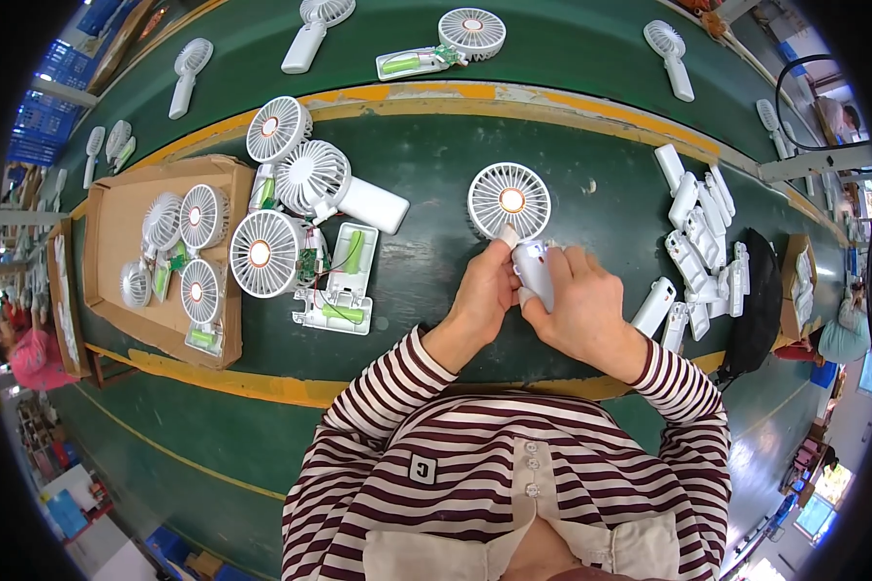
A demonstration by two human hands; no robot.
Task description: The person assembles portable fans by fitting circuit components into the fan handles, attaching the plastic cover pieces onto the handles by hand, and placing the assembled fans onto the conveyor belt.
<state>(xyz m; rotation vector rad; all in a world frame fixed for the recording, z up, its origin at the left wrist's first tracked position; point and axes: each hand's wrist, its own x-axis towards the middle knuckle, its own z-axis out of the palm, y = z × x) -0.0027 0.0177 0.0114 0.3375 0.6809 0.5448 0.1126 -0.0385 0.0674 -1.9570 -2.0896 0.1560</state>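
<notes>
A white handheld fan [511, 198] with an orange ring at its centre lies face up on the green bench in front of me. My left hand [482, 298] is closed, its thumb and fingers pinching the fan near the neck. Around the white handle part below the head, my right hand [584, 308] is closed too, with the thumb on its lower end. My fingers cover much of the handle, so I cannot tell how its pieces fit together. Left of my hands lies an opened fan [263, 254] with a circuit board, wires and green batteries.
A cardboard tray [102, 232] at the left holds several fans. Loose white handle shells [700, 242] are heaped at the right, beside a black cloth-like item [754, 310]. Beyond the bench's yellow edge, a green belt [552, 73] carries more fans.
</notes>
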